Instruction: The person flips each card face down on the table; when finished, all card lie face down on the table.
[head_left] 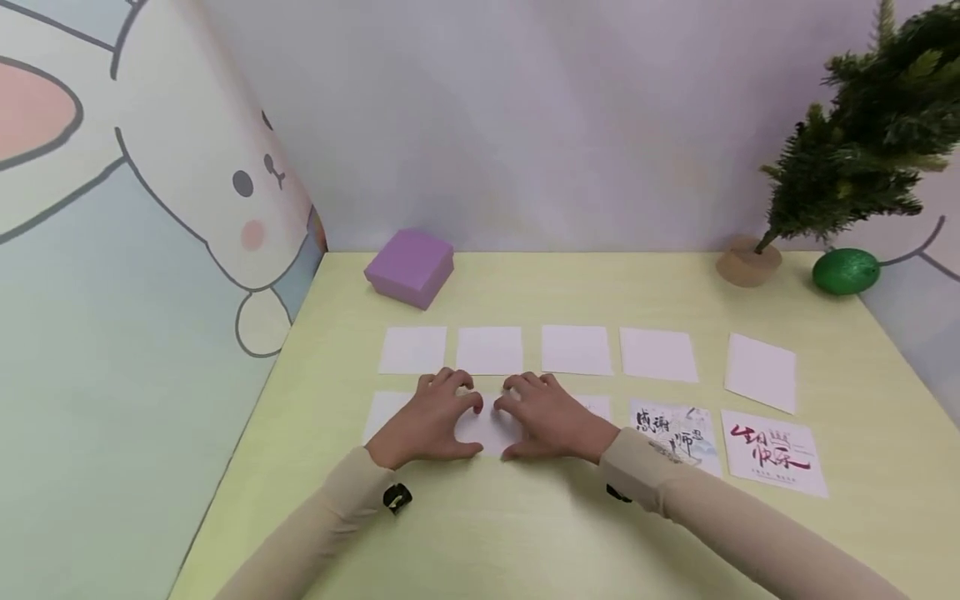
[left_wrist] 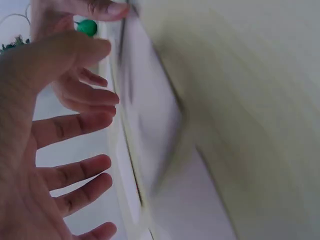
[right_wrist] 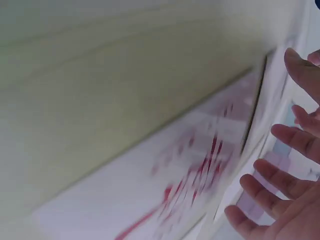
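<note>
Left hand: my left hand [head_left: 431,417] lies fingers-spread on the near row, resting on a blank white card [head_left: 487,429]; relaxed, gripping nothing.
Right hand: my right hand [head_left: 551,417] lies just beside it, fingers loosely bent on the same card, thumb at its near edge; I cannot tell whether the edge is pinched.
Card position: near row, between the two hands, flat on the table [head_left: 525,533].
Risk: I judge the thin card could slide instead of lifting, or nudge the neighbouring cards out of line, since flat paper gives the fingertips little edge.
Near row, right: two printed cards, one with dark lettering [head_left: 675,433], one with red lettering [head_left: 772,454].
Far row: five blank cards [head_left: 576,350].
Table: pale yellow-green surface.
Far edge: purple box [head_left: 410,267], small tree [head_left: 862,142], green egg [head_left: 846,271].
Room: rabbit cartoon panel [head_left: 187,167] on the left, plain pale wall behind.
</note>
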